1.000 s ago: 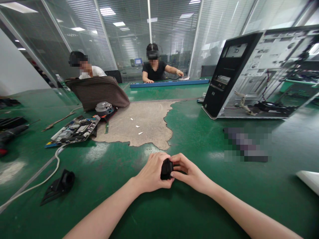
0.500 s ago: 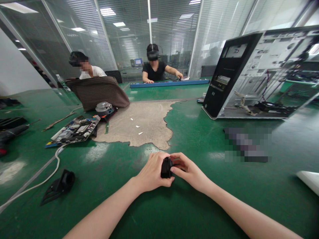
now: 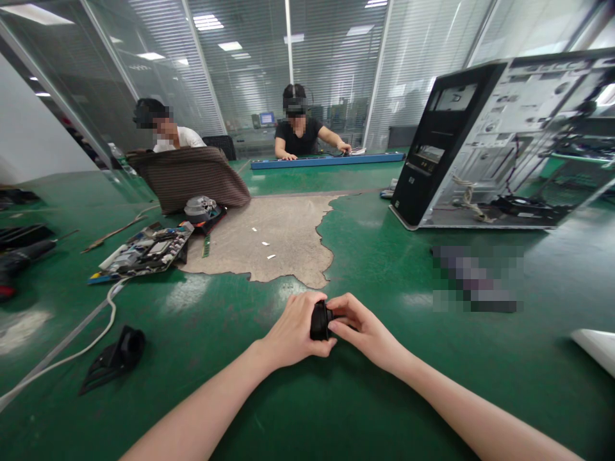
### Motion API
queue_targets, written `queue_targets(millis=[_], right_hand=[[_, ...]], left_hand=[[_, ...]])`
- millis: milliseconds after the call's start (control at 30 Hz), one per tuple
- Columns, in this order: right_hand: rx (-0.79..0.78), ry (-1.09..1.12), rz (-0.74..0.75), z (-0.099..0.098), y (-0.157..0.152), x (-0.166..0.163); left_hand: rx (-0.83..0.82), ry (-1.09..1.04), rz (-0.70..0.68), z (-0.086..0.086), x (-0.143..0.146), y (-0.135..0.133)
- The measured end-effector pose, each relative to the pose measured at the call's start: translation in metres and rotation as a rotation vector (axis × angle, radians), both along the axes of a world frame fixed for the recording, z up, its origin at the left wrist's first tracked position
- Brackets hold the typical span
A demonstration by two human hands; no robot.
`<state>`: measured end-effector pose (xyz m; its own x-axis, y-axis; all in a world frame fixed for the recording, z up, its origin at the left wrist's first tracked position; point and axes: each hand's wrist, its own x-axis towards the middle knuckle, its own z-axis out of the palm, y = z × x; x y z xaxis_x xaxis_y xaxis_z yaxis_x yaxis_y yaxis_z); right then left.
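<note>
Fingers of the left hand (image 3: pixel 294 328) grip a black part (image 3: pixel 318 321) at the frame's lower centre; the right hand (image 3: pixel 364 326) pinches its right side. A circuit board (image 3: pixel 148 251) lies middle left; a computer case (image 3: pixel 446 141) stands upper right.

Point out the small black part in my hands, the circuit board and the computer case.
Small black part (image 3: pixel 318 321): head view, middle of its exposed dark side.
Circuit board (image 3: pixel 143 253): head view, middle of its component-covered face.
Computer case (image 3: pixel 442 132): head view, on its black front panel.
</note>
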<state>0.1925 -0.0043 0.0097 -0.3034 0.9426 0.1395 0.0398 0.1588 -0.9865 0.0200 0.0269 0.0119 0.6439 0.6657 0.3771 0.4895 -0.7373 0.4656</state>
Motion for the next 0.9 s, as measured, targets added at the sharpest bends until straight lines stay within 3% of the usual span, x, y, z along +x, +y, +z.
queue_targets(millis=[767, 900], right_hand=[[0.006, -0.038, 0.029, 0.0032, -0.0011, -0.0004], [0.066, -0.042, 0.033, 0.0023, -0.0018, 0.0015]], left_hand=[[0.004, 0.016, 0.007, -0.0010, 0.0008, 0.0005], [0.023, 0.011, 0.002, -0.0015, 0.0010, 0.0005]])
